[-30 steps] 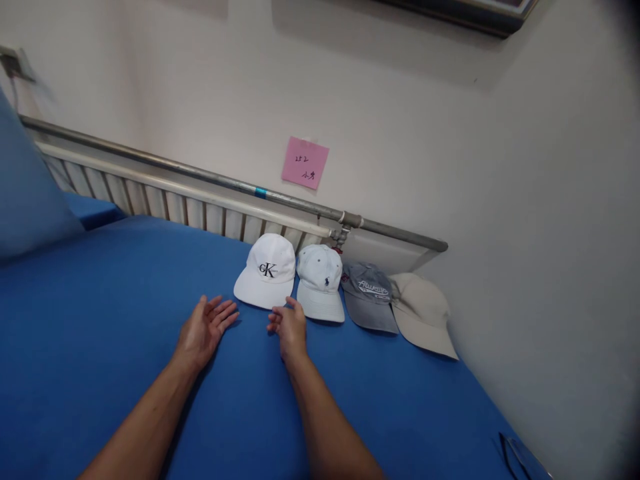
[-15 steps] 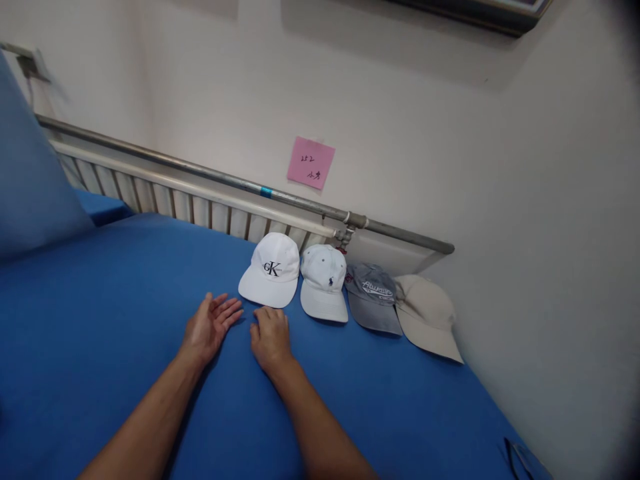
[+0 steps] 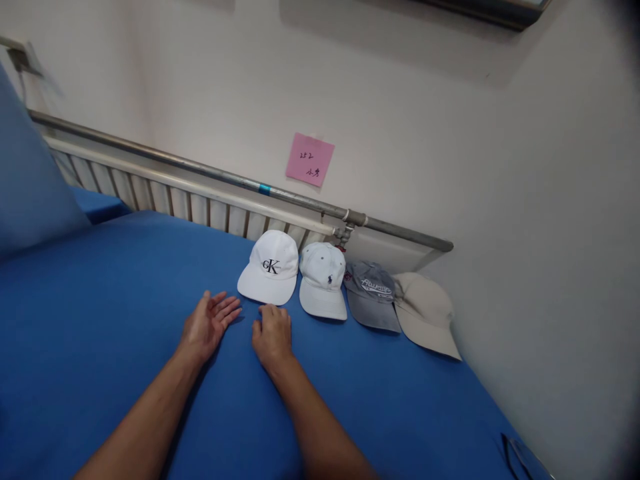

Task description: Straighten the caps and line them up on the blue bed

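"How's your grip?"

"My left hand (image 3: 206, 328) lies palm up, fingers slightly apart, nothing in it. My right hand (image 3: 273, 335) is palm down with the fingers curled under; their undersides are hidden, so I can't tell whether they're together on anything."

"What's nearest?"

"The white cap (image 3: 270, 270), just beyond both hands on the blue cover (image 3: 125, 300), near the radiator (image 3: 180, 201). My right fingertips are right at the brim's front edge, and I can't tell whether they touch it. My left fingertips are near the brim's left corner, apart from it."

"Any writing on it?"

"Black 'CK' on the front, the K bigger, with a line of print too small to read."

"Which way does it point?"

"Brim toward me, swung slightly left. Its long axis runs from the radiator side back toward my hands."

"And further out?"

"To its right, in a row: the pale cap (image 3: 323, 280) with a small dark-blue figure, the grey cap (image 3: 373, 297) with white script that looks like 'Always', and the beige cap (image 3: 425, 310). On the wall (image 3: 525, 167), above the pipe (image 3: 200, 169), the pink note (image 3: 310, 160) reads '252', with handwritten characters below."
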The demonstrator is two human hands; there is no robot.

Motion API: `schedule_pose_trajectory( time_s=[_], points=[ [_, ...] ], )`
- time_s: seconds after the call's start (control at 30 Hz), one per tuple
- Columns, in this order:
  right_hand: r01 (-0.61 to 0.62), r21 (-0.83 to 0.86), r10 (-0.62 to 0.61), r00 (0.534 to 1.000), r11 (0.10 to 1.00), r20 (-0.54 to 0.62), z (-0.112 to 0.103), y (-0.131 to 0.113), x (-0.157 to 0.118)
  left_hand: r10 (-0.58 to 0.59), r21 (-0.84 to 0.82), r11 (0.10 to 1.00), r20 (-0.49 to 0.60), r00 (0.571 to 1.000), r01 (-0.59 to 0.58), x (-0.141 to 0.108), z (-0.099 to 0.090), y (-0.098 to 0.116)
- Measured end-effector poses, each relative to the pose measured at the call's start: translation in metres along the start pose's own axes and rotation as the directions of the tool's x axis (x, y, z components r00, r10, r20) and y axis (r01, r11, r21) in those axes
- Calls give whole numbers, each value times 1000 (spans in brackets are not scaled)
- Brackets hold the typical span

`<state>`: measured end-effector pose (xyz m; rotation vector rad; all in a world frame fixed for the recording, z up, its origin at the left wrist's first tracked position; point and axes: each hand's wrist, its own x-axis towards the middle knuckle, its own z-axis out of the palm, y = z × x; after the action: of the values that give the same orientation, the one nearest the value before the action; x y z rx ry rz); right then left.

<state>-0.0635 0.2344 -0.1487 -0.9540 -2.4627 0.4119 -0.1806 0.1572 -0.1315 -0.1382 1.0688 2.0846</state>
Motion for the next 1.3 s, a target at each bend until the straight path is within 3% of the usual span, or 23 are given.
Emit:
schedule_pose_trajectory(
  time_s=[0.27,0.57,0.67,1.03,1.17,1.3],
  points=[
    [39,-9,-39,999,999,18,-2,0,-16,4,6,1000,22,1000,-4,-1,0,0],
    [263,178,-276,960,948,54,-19,-14,-110,-38,-44,998,44,998,40,2,0,1],
    [339,205,-355,934,918,47,-21,-10,-129,-30,-47,998,36,999,32,0,1,2],
    [395,231,-410,912,889,23,-15,-11,-102,44,-9,999,61,997,-43,-22,-6,5],
    [395,229,-410,912,890,25,-15,-10,-103,65,10,998,58,996,-66,-40,-18,1],
    [366,237,-391,918,900,64,-18,-13,-102,100,-11,995,-14,995,-100,-58,-40,7]
  ],
)
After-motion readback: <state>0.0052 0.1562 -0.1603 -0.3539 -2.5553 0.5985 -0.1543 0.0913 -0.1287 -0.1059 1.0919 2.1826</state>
